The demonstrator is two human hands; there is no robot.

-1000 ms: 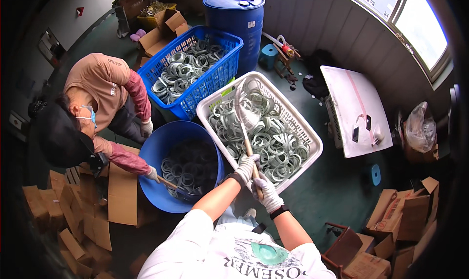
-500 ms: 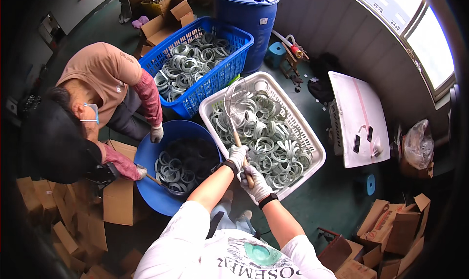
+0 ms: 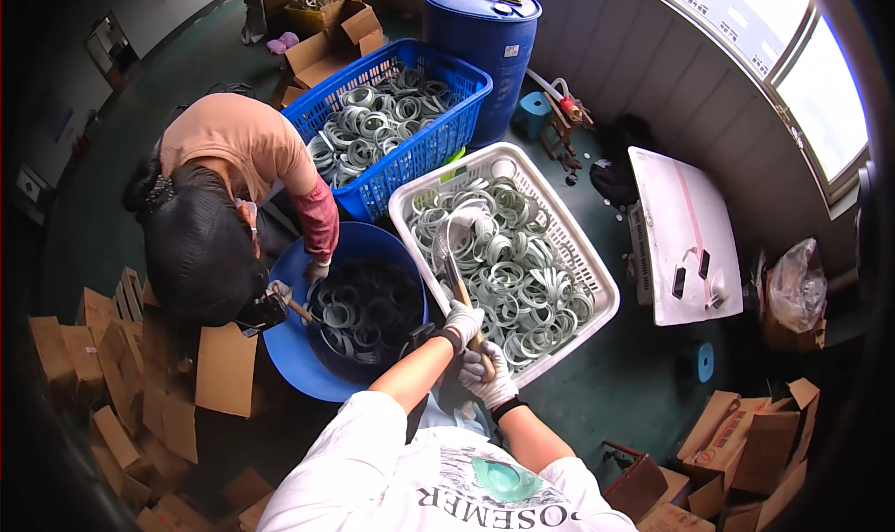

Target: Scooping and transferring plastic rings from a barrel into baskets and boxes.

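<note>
At the near rim of the white basket [image 3: 608, 299], the left hand [image 3: 463, 322] is clamped on the wooden handle of the scoop [image 3: 457, 276]. The right hand [image 3: 489, 375], at the left one's 5 o'clock, has its fingers curled around the handle's lower end. The scoop's net points to 12 o'clock, over the basket's heap of pale rings [image 3: 508, 276]; its mesh is thin and blurred, so I cannot tell how deep it sits among them.

From the hands, the blue tub [image 3: 303, 369] stands at 10 o'clock, close beside the white basket, leaving little room that way; a co-worker's hand [image 3: 282, 294] grips a stick reaching into it. The blue basket [image 3: 382, 194], also heaped with rings, stands at 11, with the drum [image 3: 480, 66] beyond at 12. Floor [image 3: 578, 392] opens wide at 3, between the white basket, the pale surface [image 3: 685, 210] at 2 and cartons [image 3: 736, 429] at 4.
</note>
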